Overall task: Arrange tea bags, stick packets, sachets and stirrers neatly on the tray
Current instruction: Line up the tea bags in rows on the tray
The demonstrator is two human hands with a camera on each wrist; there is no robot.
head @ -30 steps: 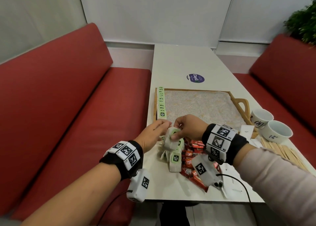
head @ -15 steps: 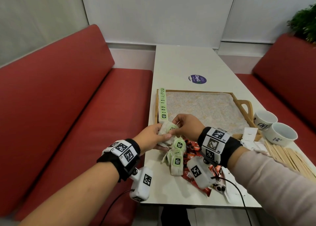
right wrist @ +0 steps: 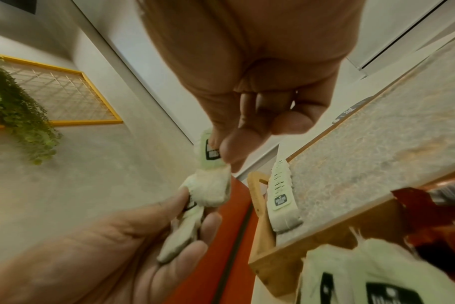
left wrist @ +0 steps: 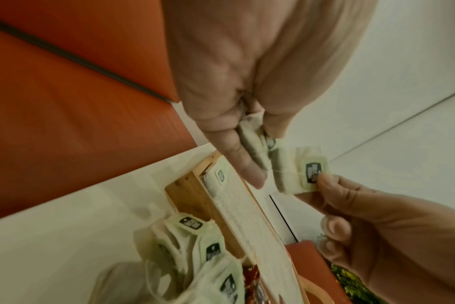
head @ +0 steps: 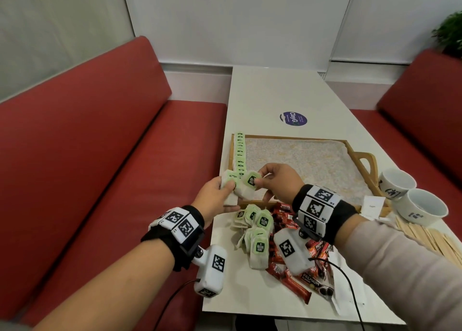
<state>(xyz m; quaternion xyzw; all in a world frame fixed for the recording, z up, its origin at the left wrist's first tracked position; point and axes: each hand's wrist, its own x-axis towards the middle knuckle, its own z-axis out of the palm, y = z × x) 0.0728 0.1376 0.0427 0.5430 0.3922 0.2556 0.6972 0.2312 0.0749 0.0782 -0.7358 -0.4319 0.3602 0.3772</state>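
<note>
My left hand (head: 217,195) grips a small stack of white tea bags (left wrist: 252,139) with green tags, just above the tray's near left corner. My right hand (head: 277,180) pinches one tea bag (head: 250,184) by its green tag (right wrist: 210,151), next to that stack. A row of tea bags (head: 240,153) lines the left side of the wooden tray (head: 360,153), which has a speckled liner. More tea bags (head: 257,233) lie heaped on the table in front of the tray, beside red stick packets (head: 297,278). Wooden stirrers (head: 425,235) lie at the right.
Two white cups (head: 410,193) stand right of the tray, with white sachets (head: 373,205) beside them. A round purple sticker (head: 293,118) is on the white table (head: 275,93) beyond the tray. Red benches (head: 100,155) flank the table.
Both hands have lifted from the heap on the table toward the tray's near left corner. The right hand now pinches a single tea bag, drawn apart from the left hand's stack.
</note>
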